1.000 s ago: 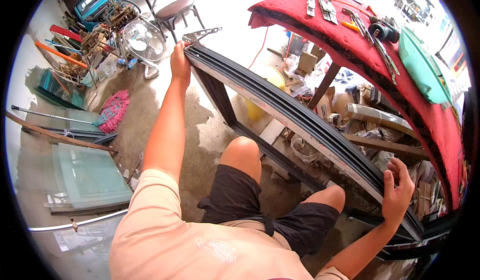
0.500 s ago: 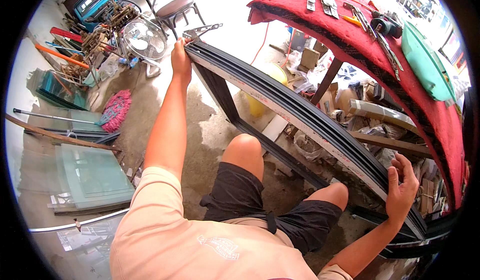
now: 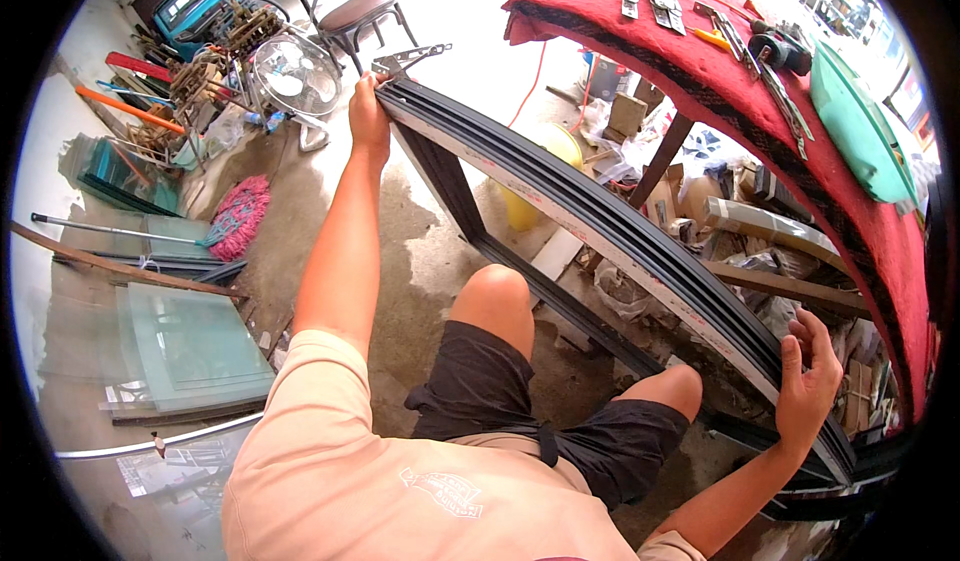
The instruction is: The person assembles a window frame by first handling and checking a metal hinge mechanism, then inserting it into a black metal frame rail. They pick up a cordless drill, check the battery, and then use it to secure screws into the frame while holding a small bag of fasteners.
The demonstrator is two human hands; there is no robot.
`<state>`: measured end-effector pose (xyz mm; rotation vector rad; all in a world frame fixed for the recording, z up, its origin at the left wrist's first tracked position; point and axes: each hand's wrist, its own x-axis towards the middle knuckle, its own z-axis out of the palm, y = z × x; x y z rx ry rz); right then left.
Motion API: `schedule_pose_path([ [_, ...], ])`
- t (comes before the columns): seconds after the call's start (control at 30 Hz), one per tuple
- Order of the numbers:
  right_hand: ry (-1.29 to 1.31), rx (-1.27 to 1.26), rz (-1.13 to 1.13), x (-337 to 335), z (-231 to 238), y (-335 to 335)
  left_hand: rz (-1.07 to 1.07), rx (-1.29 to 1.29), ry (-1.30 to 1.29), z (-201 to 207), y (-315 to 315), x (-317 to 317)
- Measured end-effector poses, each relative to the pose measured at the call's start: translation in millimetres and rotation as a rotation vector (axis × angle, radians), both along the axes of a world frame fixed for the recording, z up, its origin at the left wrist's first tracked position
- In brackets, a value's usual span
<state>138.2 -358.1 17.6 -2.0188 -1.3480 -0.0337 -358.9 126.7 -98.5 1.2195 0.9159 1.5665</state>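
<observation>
A long dark metal window frame (image 3: 590, 223) with a pale strip along its side slants across in front of me, over my knees. At its far left corner, the closed fingers of my left hand (image 3: 370, 121) pinch a silver window hinge (image 3: 412, 58) that juts out over the frame. What the fingertips press against is partly hidden. Beside the frame's near right end, my right hand (image 3: 808, 376) is open, its fingers loosely bent and thumb apart. No object shows in it, and I cannot tell whether its palm touches the frame.
A red-covered table (image 3: 690, 81) on the right bears more hinges (image 3: 664, 9), a power drill (image 3: 780, 53) and a green basin (image 3: 858, 126). Clutter and a yellow bucket (image 3: 520, 206) lie beyond the frame. Leftward are glass panes (image 3: 195, 346), a pink mop (image 3: 240, 218) and a fan (image 3: 295, 76).
</observation>
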Motion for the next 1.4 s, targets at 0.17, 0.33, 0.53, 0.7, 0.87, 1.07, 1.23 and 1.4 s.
schedule_pose_path([
  [0.17, 0.017, -0.015, 0.019, 2.2, -3.8, 1.9, 0.006, 0.026, 0.022, -6.7, 8.2, -11.4],
  [0.33, 0.020, -0.065, 0.079, 3.5, 5.5, 1.9, 0.009, 0.001, -0.064, 7.4, -7.2, 8.1],
  [0.53, 0.019, -0.245, 0.251, 16.4, 18.1, 18.0, 0.011, -0.086, 0.049, 7.1, 6.2, 2.3],
  [0.7, -0.048, -0.382, 0.347, 24.9, 31.8, 32.3, 0.022, -0.068, 0.074, 17.3, 10.7, 14.4],
  [0.87, 0.039, -0.670, 0.249, 42.3, 45.2, 40.0, -0.078, -0.082, 0.031, 22.0, 29.8, 17.9],
  [1.07, 0.302, -0.773, 0.438, 70.7, 40.7, 63.8, -0.073, -0.182, 0.036, 26.4, 9.7, 11.2],
  [1.23, 0.217, -0.736, 0.454, 70.4, 38.7, 52.8, -0.159, -0.260, -0.104, 37.1, -2.8, 7.9],
  [1.4, 0.208, -0.692, 0.480, 65.3, 28.7, 51.1, -0.083, -0.413, -0.027, 39.2, -23.3, 2.4],
])
